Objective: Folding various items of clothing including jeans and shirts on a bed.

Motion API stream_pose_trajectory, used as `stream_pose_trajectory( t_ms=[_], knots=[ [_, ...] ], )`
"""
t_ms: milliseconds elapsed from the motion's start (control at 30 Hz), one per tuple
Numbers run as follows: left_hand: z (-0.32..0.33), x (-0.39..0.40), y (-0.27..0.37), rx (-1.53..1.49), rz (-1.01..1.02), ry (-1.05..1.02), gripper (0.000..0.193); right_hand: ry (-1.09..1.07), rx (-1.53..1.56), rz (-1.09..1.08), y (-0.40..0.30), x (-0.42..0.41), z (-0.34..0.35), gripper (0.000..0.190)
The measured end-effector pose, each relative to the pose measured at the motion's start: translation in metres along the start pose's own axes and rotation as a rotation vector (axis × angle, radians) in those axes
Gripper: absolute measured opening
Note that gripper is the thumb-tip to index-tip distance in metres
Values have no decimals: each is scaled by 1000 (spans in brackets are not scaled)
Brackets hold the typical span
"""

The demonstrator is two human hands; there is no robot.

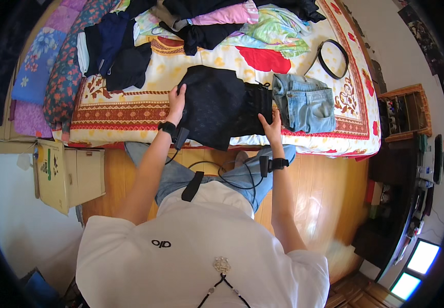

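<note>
A black garment with a drawstring waistband [214, 104] lies partly folded at the bed's near edge, its waist end to the right. My left hand [177, 101] grips its left edge between thumb and fingers. At the waistband end, my right hand [271, 125] rests with thumb and fingers apart; whether it pinches the cloth I cannot tell. Folded light-blue jeans [309, 106] lie just right of the black garment. Beyond them is a coiled black belt [333, 59]. Dark folded clothes [127, 67] lie to the left of my left hand.
A patterned bedspread [110, 115] covers the bed. Along its far side lie a pink garment [225, 14], a tie-dye cloth [277, 29] and several dark clothes. A cardboard box [87, 173] stands at the bed's left front. Cables [241, 184] hang between my wrist-worn devices. A wicker-edged basket [424, 111] is at right.
</note>
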State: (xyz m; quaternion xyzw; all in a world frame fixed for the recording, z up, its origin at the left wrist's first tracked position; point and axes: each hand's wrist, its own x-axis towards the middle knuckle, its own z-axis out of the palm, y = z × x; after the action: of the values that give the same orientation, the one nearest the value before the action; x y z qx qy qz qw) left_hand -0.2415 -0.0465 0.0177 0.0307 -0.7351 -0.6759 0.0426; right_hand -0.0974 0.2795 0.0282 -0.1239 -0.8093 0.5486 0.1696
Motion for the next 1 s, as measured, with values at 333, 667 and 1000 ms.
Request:
stream_pose_trajectory(
  t_ms=[333, 667, 1000],
  knots=[
    [-30, -31, -13, 512, -131, -128, 58, 34, -502, -22, -59, -5, 33, 36],
    [-27, -67, 19, 21, -352, -276, 55, -174, -291, -131, -18, 21, 98, 46],
    [-26, -70, -7, 41, -298, -213, 52, -259, -380, 292, -24, 17, 76, 64]
  ],
)
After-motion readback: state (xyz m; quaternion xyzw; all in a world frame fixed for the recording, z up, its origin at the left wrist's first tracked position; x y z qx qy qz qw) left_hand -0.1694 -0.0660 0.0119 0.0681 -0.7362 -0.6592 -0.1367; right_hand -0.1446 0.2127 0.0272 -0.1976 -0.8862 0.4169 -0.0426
